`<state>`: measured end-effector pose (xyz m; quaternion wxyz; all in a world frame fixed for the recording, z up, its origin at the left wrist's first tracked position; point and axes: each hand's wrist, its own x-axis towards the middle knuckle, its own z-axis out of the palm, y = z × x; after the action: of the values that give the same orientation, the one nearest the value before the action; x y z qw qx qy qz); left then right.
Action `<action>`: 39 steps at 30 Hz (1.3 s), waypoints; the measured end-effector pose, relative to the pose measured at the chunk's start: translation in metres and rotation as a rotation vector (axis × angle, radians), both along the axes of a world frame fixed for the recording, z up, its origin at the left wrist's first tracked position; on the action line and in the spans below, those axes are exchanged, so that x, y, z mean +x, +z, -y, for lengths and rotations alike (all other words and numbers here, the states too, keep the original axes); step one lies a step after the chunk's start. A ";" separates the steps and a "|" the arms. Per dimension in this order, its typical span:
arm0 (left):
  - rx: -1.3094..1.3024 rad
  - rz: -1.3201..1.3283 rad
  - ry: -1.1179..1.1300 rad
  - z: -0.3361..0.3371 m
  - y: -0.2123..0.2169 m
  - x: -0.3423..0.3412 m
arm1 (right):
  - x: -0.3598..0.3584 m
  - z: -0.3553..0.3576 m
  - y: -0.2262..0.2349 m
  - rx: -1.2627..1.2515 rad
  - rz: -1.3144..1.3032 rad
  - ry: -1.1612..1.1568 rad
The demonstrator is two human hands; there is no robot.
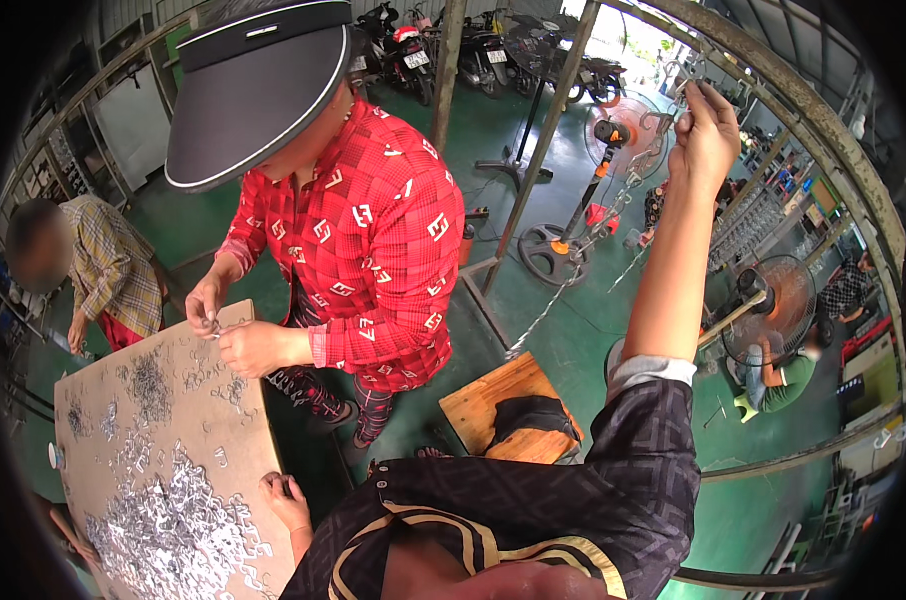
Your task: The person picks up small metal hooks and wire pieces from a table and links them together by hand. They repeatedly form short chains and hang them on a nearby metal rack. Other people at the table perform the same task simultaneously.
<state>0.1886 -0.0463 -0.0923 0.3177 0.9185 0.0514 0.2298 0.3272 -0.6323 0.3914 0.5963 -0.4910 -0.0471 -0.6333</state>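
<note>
My right hand [706, 135] is raised high at the upper right, fingers pinched at a bent metal wire hook [691, 72] close to the frame's top bar. Near it a strand of linked metal hooks [628, 182] hangs down to the left toward the floor. My left hand [288, 503] is at the table's right edge with its fingers curled; a small dark spot shows between them, too small to name. Beside it, a heap of shiny metal hooks [178, 525] covers the near part of the brown tabletop [228, 455]. Darker small hooks [148, 385] lie farther up.
A co-worker in a red shirt [388, 220] and dark visor handles small pieces across the table. Another person in a checked shirt [118, 250] bends at the left. A wooden stool [483, 400] bears a black cloth [528, 420]. Standing fans [773, 300], metal posts and parked motorbikes [408, 60] surround.
</note>
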 end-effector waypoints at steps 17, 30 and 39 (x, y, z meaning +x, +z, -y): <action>0.117 -0.056 0.031 0.008 -0.003 0.003 | 0.015 0.206 0.049 0.017 0.007 -0.154; 0.195 -0.042 0.044 0.006 -0.014 0.004 | 0.020 0.271 0.089 0.130 -0.140 -0.141; 0.210 -0.069 0.059 0.006 -0.012 0.004 | 0.016 0.270 0.076 0.129 -0.205 -0.196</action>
<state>0.1929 -0.0523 -0.1046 0.2107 0.9522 0.0649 0.2112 0.3431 -0.9023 0.4674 0.5636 -0.5157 0.1031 -0.6370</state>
